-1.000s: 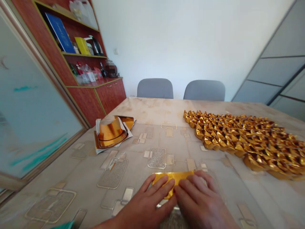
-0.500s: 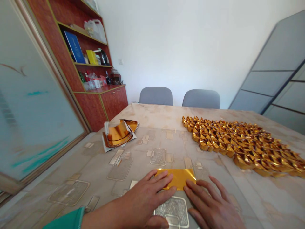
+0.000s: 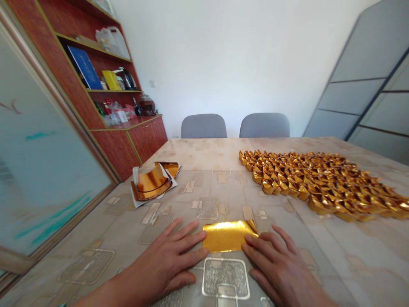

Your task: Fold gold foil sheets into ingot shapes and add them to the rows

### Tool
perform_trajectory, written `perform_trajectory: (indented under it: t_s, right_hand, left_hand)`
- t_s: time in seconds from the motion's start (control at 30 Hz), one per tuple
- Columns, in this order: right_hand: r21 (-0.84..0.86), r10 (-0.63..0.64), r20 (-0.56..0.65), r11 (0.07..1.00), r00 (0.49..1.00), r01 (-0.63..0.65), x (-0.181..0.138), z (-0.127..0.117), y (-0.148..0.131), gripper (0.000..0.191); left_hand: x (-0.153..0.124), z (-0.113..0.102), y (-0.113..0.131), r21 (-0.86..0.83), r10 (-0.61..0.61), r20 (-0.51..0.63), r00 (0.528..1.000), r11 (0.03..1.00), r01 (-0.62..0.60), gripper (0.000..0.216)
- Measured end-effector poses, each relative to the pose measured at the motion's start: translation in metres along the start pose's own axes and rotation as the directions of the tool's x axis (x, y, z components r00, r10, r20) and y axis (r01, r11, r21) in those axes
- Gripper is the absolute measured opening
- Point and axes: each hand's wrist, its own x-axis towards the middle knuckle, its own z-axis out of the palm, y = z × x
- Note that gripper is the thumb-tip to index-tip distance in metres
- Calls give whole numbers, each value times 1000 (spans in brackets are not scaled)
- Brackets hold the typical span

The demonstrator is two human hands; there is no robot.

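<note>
A folded gold foil sheet [image 3: 227,236] lies flat on the patterned table [image 3: 204,157] just in front of me. My left hand [image 3: 166,260] rests palm down at its left edge, fingers spread, fingertips touching the foil's left side. On the other side, my right hand [image 3: 275,266] lies flat too, its fingertips on the foil's lower right corner. Neither hand grips anything.
A stack of unfolded gold foil sheets [image 3: 152,181], curled upward, sits at the table's left. A large bed of several folded gold paper ingots [image 3: 316,183] covers the right side. Two grey chairs [image 3: 234,125] stand at the far edge. A wooden shelf cabinet [image 3: 105,85] stands left.
My hands have slid apart off the foil's middle toward its two ends, so the whole folded sheet now shows. The view shifted slightly.
</note>
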Motion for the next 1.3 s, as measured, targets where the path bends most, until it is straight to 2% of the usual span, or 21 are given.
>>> perform_trajectory:
  t_s: [0.13, 0.27, 0.33, 0.47, 0.53, 0.6, 0.7, 0.8, 0.87, 0.93, 1.03, 1.1, 1.13, 1.17, 1.23, 1.27, 1.3]
  right_hand:
    - [96, 49, 77, 994, 996, -56, 12, 5, 2, 6]
    - [70, -12, 118, 998, 993, 4, 35, 5, 3, 8]
    - [52, -62, 83, 997, 995, 58, 46, 9, 2, 10]
    - [44, -168, -81, 984, 982, 172, 57, 27, -3, 18]
    - [77, -176, -123, 980, 977, 186, 57, 35, -5, 19]
    - [113, -162, -128, 978, 978, 176, 57, 38, -4, 20]
    - [151, -156, -97, 974, 983, 169, 58, 30, 4, 23]
    - [165, -159, -67, 972, 985, 168, 64, 10, 16, 24]
    - [189, -123, -26, 974, 992, 125, 67, -3, 22, 19]
    - [204, -128, -45, 970, 991, 135, 69, -13, 28, 25]
    - [224, -85, -45, 970, 995, 93, 62, -17, 43, 29]
    - [216, -12, -61, 976, 998, 25, 54, -16, 60, 26]
    - [207, 53, -79, 978, 995, -35, 50, -15, 68, 24]
    - [205, 119, -157, 975, 980, -86, 47, -15, 74, 21]
    - [245, 271, -298, 948, 915, -201, 45, -14, 77, 15]
    - [266, 281, -322, 943, 904, -199, 47, -14, 73, 13]
    - [267, 230, -321, 953, 919, -145, 49, -13, 65, 12]
  left_hand:
    - [33, 9, 13, -5, -27, -146, 989, 1000, 27, 15]
    - [59, 16, 17, 46, -71, -71, 995, 996, 75, 8]
    - [61, 18, 16, 60, -67, -78, 995, 996, 72, 12]
    - [59, 23, 17, 32, -102, -155, 983, 994, 108, 15]
    - [61, 25, 18, 45, -113, -206, 972, 991, 125, 17]
    - [64, 26, 16, 68, -64, -250, 966, 994, 84, 21]
    - [65, 26, 7, 59, -9, -256, 967, 998, 25, 27]
    - [61, 23, -5, 18, -65, -254, 965, 997, 72, 28]
    - [59, 20, -11, 10, -98, -258, 961, 995, 104, 29]
    - [58, 17, -13, 27, -100, -285, 953, 993, 112, 33]
    - [57, 14, -16, 61, -123, -332, 935, 987, 151, 37]
    - [54, 13, -21, 60, -151, -399, 904, 980, 190, 39]
    - [52, 12, -24, 43, -168, -439, 883, 977, 207, 39]
    - [50, 12, -27, 12, -187, -480, 857, 975, 220, 38]
    - [48, 12, -31, -58, -227, -536, 813, 971, 233, 36]
    - [48, 12, -30, -84, -239, -552, 799, 969, 232, 35]
    - [49, 14, -28, -99, -241, -556, 795, 969, 225, 34]
